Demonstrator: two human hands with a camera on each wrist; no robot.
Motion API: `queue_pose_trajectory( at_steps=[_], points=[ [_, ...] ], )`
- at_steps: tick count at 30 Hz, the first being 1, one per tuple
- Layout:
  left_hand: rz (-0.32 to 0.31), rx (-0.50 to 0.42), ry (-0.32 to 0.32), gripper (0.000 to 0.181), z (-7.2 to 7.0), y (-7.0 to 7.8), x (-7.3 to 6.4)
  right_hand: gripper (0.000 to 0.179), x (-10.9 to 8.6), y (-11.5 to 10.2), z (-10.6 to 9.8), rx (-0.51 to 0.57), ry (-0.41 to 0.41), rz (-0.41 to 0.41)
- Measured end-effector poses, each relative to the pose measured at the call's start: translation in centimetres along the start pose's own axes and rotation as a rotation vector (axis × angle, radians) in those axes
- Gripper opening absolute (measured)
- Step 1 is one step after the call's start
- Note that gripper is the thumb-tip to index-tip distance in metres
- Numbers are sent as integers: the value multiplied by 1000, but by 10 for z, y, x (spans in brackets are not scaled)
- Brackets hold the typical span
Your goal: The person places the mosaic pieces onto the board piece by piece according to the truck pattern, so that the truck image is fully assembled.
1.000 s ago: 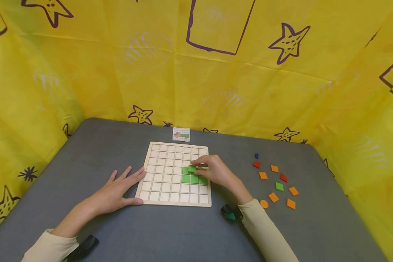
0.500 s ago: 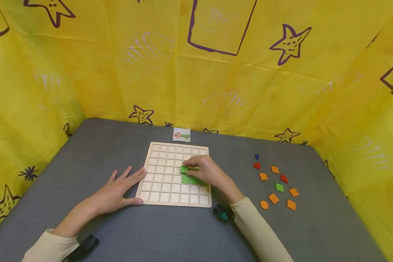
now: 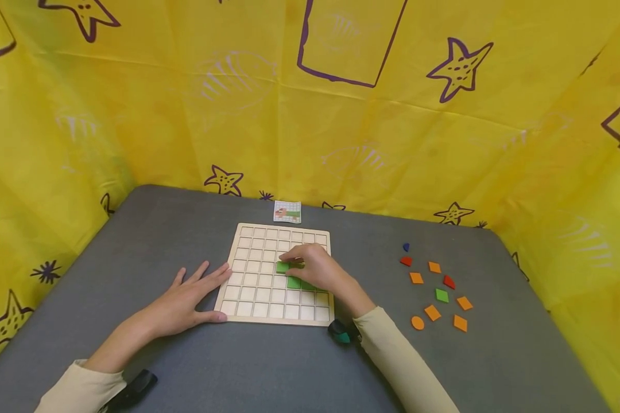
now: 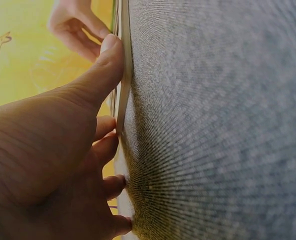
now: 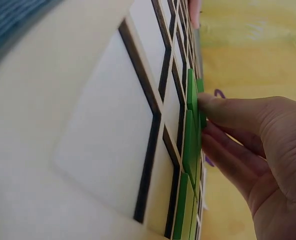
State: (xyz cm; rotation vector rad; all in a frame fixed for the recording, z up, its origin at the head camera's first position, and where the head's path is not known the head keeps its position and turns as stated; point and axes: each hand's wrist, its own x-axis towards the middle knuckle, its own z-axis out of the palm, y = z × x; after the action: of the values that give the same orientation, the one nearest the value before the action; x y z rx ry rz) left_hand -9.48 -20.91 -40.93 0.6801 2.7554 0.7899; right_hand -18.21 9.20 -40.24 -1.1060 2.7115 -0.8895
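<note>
A wooden grid board (image 3: 260, 295) lies flat, its square cells framed by thin ridges. My left hand (image 3: 183, 304) rests with spread fingers against the board's left edge; in the left wrist view its thumb (image 4: 108, 55) touches that edge. Above the grid, my right hand (image 3: 317, 269) pinches a green square tile (image 3: 282, 267) between thumb and fingers, near the board's middle. Just below it, green tiles (image 3: 293, 282) sit in a row of cells, partly covered by the hand. The right wrist view shows several green tiles (image 5: 190, 142) in cells under the thumb.
Loose pieces lie on the grey table (image 3: 237, 367) right of the board: several orange squares (image 3: 460, 323), an orange circle (image 3: 417, 323), a green square (image 3: 441, 295), red pieces (image 3: 449, 281) and a small blue piece (image 3: 406, 247). A patterned card (image 3: 287, 212) lies behind the board.
My right hand has slid leftward over the board, carrying the green tile a cell or so to the left. The left hand stays at the board's edge.
</note>
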Motion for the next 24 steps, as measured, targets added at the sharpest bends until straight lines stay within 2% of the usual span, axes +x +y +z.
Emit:
queue_pose_trajectory(
  at_steps=[14,24],
  points=[
    [-5,-9,-4,96,-1,0,0,29,2,-1,1,-19,-4,6],
    [0,-6,1,96,-1,1,0,26,1,3,0,-12,29,-35]
  ],
)
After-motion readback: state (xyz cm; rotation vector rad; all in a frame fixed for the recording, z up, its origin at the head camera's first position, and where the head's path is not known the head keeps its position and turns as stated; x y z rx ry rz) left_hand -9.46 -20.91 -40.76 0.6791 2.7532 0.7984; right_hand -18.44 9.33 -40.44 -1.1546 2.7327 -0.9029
